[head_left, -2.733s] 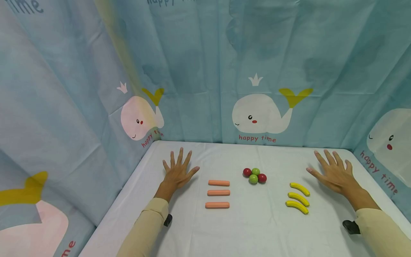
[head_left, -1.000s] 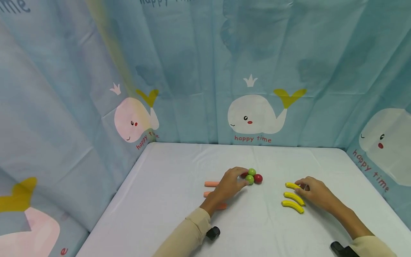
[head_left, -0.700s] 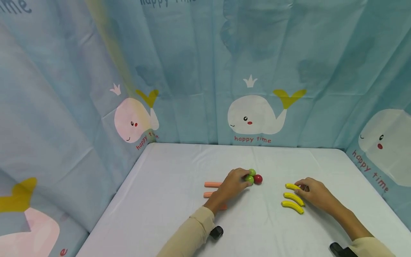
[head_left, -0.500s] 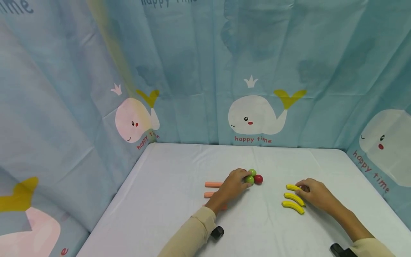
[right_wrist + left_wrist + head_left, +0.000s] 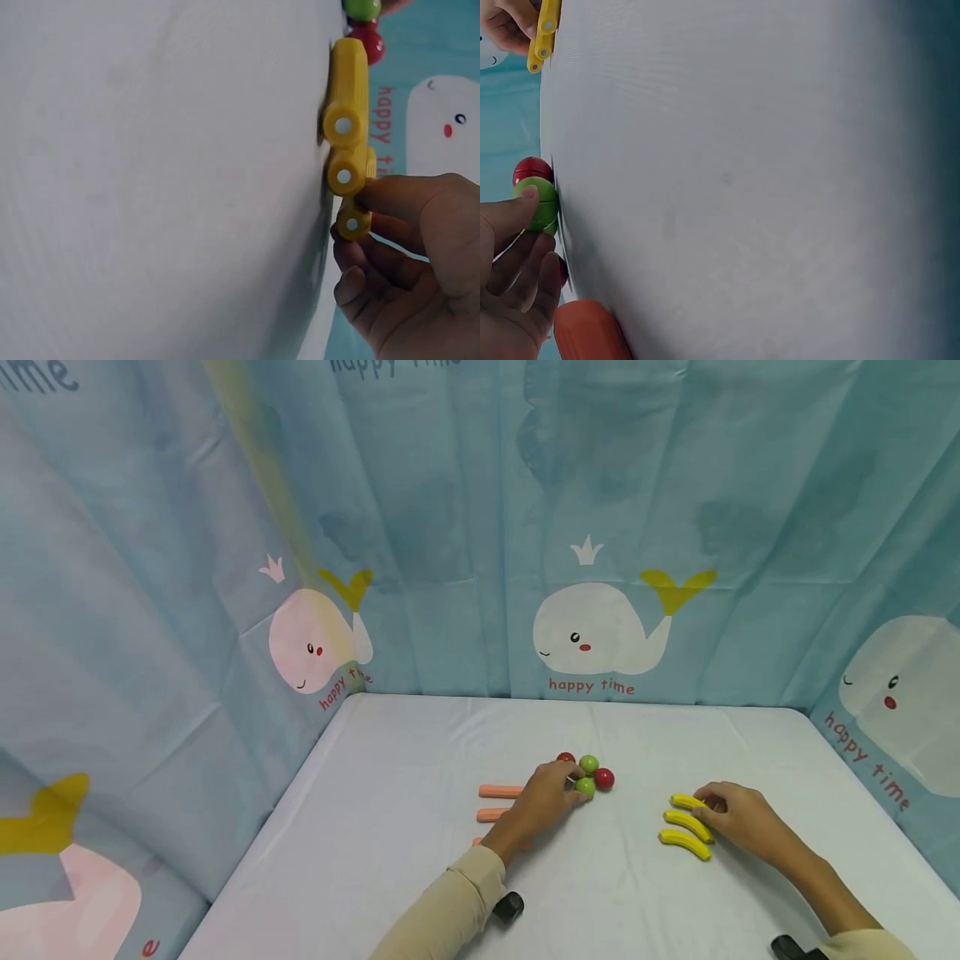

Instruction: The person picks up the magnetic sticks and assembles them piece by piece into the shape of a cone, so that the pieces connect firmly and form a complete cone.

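My left hand [image 5: 545, 795] pinches the near small green ball [image 5: 585, 788] between thumb and fingers; a seam line shows on the ball in the left wrist view. Just behind it lie another green ball [image 5: 589, 763] and a glossy red ball [image 5: 604, 778]. A second red ball [image 5: 566, 758] peeks out past the fingers. On the right, my right hand [image 5: 742, 814] pinches the end of the farthest toy banana [image 5: 685, 800]. The middle banana [image 5: 684, 820] and the near banana [image 5: 684, 843] lie in a row in front of it.
Ridged orange sticks [image 5: 498, 792] lie under and left of my left forearm, partly hidden by it. All stands on a white-covered table [image 5: 390, 860]. Blue curtains [image 5: 450, 635] with printed whales close off the back and sides.
Both hands came in from spread flat at the table's sides. Just now the left drew the near green ball slightly nearer, away from the cluster; the far banana shifted slightly nearer with the right hand.
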Demonstrator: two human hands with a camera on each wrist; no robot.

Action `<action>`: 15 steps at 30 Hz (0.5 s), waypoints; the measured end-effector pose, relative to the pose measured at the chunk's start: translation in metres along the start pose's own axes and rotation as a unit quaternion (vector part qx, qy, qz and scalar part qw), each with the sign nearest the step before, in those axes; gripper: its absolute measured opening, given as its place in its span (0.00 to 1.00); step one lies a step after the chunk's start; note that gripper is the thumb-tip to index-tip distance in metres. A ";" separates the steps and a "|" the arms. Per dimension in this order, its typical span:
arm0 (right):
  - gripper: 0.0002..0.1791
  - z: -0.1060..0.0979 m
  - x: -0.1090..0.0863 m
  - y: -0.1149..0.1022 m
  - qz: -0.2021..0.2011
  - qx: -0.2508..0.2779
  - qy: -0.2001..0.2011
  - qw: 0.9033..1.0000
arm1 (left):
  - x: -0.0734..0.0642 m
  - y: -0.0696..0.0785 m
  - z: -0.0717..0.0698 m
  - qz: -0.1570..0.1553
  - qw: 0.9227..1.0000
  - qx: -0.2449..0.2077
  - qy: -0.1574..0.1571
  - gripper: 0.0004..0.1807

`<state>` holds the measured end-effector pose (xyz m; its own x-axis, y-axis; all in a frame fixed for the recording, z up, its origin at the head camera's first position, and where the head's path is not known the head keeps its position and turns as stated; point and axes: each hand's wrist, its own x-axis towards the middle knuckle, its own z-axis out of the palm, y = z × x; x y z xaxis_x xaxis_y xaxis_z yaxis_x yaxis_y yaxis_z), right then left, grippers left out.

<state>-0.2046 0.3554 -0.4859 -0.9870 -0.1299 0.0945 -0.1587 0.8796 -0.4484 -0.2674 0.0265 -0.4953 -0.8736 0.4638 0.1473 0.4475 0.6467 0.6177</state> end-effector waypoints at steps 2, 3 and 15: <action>0.14 0.000 -0.002 -0.001 0.000 0.003 0.005 1.000 | 0.000 -0.001 0.000 0.006 1.000 0.004 -0.005 0.22; 0.15 -0.001 -0.002 -0.002 0.001 0.004 0.007 1.000 | -0.001 -0.001 -0.001 0.007 1.000 0.008 -0.008 0.23; 0.17 -0.007 -0.014 -0.025 0.022 0.023 0.019 0.999 | -0.010 0.004 -0.008 -0.019 0.997 -0.067 -0.019 0.21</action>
<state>-0.1864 0.3384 -0.4701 -0.9916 -0.0738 0.1062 -0.1170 0.8617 -0.4938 -0.2584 0.0193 -0.4882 -0.8801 0.4655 0.0937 0.3825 0.5783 0.7205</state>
